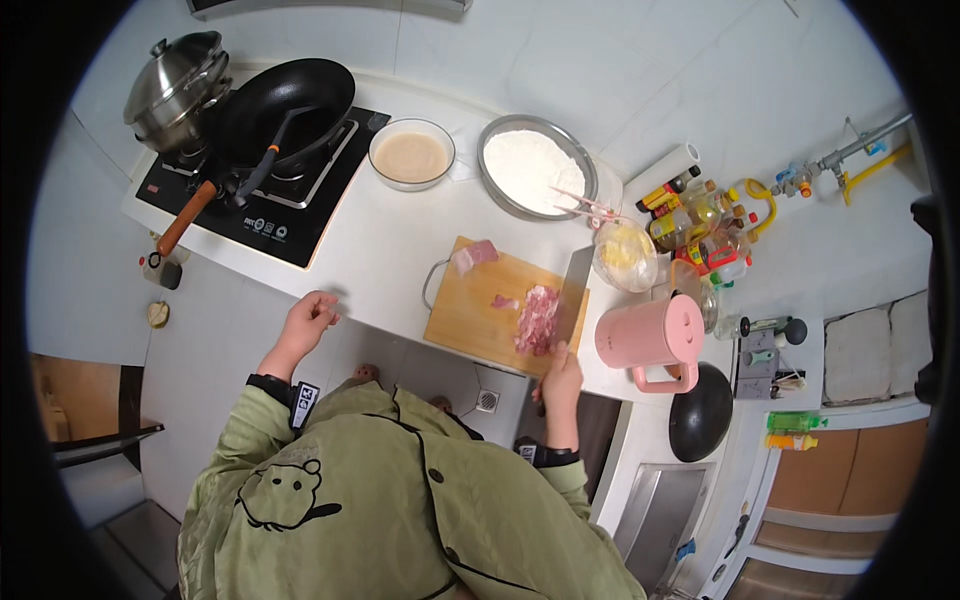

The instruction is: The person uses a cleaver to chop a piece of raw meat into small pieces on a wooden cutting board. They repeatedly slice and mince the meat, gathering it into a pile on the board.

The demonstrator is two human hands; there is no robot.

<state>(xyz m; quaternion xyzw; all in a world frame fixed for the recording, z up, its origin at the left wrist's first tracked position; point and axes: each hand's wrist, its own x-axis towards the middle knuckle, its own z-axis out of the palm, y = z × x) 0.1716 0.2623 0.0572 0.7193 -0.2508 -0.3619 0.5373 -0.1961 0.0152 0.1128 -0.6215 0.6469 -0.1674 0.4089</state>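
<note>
My right hand (561, 381) grips the handle of a cleaver (574, 291) at the front right of a wooden cutting board (461, 311). The wide blade stands close beside a heap of chopped raw meat (537, 321). A small separate scrap of meat (504, 302) lies left of the heap. Near the board's far left corner rests a larger uncut piece of raw meat (475, 256). My left hand (310, 324) hovers by the counter's front edge, left of the board, its fingers loosely bent and nothing in them.
Behind the board stand a glass bowl of beige liquid (411, 157) and a metal basin of white powder (534, 171). A pink kettle (649, 337) and a bowl with yellow contents (625, 255) are to the right. On the left, a black wok (285, 112) sits on the stove (255, 225).
</note>
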